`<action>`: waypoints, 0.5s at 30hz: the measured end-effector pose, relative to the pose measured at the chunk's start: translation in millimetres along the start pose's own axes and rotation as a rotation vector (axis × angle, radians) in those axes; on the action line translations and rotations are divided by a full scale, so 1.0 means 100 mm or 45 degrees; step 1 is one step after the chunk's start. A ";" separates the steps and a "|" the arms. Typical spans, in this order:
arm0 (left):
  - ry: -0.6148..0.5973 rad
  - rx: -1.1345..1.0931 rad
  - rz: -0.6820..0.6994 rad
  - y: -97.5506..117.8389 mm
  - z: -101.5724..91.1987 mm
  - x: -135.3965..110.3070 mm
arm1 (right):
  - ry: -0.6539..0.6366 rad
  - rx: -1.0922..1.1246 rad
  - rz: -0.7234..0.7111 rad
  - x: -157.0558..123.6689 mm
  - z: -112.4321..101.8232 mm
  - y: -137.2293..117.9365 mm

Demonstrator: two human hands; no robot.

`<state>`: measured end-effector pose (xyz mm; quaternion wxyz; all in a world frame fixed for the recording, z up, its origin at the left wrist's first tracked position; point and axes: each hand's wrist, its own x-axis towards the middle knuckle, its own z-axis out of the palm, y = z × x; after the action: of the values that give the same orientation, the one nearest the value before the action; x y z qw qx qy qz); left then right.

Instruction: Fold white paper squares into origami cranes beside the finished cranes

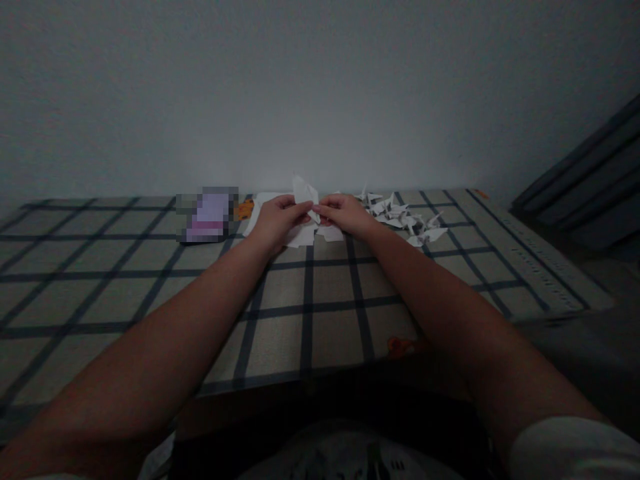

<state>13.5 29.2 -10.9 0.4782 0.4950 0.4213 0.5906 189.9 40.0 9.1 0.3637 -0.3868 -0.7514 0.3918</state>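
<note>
Between my two hands is a folded piece of white paper (303, 190), its pointed tip standing up above my fingers. My left hand (281, 217) pinches it from the left, thumb stretched toward the middle. From the other side my right hand (345, 212) grips its right edge with thumb and fingertips. Beneath both hands lie flat white paper sheets (300, 237), partly covered by them. Just right of my right hand sits a cluster of small folded paper cranes (395, 212).
A phone-like purple object (210, 215), partly pixelated, lies left of the sheets. The checked tablecloth (280, 333) covers the table, with orange patterns on it. A pale wall (320, 93) rises behind; dark folded cloth (590, 180) hangs at the right.
</note>
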 end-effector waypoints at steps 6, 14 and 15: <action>-0.071 -0.066 -0.070 0.02 0.01 -0.04 | -0.016 -0.052 -0.032 0.00 0.00 0.00; -0.009 -0.057 0.037 0.02 -0.01 -0.03 | -0.014 0.036 0.053 -0.01 0.04 -0.02; 0.001 -0.072 0.047 0.03 -0.01 -0.03 | -0.019 0.073 0.070 -0.01 0.04 -0.02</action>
<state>12.5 25.9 -8.9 0.4808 0.4888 0.3955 0.6112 186.1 37.1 8.3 0.3581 -0.3938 -0.7317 0.4258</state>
